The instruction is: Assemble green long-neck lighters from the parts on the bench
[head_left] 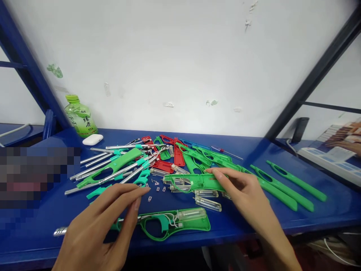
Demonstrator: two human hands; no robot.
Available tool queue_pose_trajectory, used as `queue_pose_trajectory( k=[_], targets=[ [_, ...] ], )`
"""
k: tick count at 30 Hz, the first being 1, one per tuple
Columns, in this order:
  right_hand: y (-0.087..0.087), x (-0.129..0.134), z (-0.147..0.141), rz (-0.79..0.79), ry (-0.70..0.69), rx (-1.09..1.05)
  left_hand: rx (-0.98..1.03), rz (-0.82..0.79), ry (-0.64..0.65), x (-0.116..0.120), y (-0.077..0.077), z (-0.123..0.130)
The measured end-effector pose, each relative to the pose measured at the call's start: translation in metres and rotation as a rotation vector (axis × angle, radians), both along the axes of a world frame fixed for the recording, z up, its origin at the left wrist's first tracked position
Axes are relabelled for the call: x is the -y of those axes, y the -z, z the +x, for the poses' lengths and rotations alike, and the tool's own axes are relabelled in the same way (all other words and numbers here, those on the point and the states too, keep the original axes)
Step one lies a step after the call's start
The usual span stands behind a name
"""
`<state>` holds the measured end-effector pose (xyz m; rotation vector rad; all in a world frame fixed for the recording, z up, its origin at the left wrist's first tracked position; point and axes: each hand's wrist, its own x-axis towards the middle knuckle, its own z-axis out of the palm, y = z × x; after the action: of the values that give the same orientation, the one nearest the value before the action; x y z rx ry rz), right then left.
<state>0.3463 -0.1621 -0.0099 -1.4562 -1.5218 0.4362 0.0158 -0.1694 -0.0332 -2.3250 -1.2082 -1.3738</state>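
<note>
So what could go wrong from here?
Small loose parts lie near the left hand, which could scatter them. The open green shell sits near the front edge of the blue table; a bump might shift its clear tank. Its white wires lie uncovered and could snag.

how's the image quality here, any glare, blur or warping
Head view: fairly even light on the white wall; glints on metal tubes; frame posts with tops leaning outward, likely lens stretch; co-worker's hand smeared at right; green shell in the right hand fairly crisp; pixelated patch at left.
</note>
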Motion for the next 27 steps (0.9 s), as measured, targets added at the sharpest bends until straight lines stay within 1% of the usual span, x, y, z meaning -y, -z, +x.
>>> queue_pose_trajectory(
  k=[2,4,7,9,12,15,18,22,27],
  targets=[
    [0.007,-0.005,0.002,0.083,0.054,0.175,-0.010,0.011,0.005,-0.001,0.000,0.001],
    [0.013,-0.008,0.004,0.141,0.099,0.306,-0.015,0.012,0.005,-0.001,0.001,0.002],
    [0.019,-0.012,0.011,0.195,0.147,0.386,-0.013,0.022,0.020,-0.001,0.002,0.001],
    [0.018,-0.014,0.019,0.217,0.175,0.437,-0.015,0.032,0.029,-0.001,0.003,0.000],
    [0.012,-0.020,0.040,0.218,0.209,0.525,-0.021,0.045,0.023,-0.002,0.004,-0.003],
    [0.005,-0.030,0.064,0.184,0.214,0.612,-0.029,0.048,0.028,-0.003,0.005,-0.004],
    [0.004,-0.040,0.080,0.134,0.194,0.679,-0.046,0.054,0.046,-0.005,0.004,-0.004],
    [0.010,-0.046,0.086,0.103,0.178,0.724,-0.037,0.062,0.052,-0.005,0.003,-0.005],
    [0.010,-0.042,0.085,0.165,0.182,0.720,-0.029,0.079,0.047,-0.005,0.002,-0.005]
  ],
)
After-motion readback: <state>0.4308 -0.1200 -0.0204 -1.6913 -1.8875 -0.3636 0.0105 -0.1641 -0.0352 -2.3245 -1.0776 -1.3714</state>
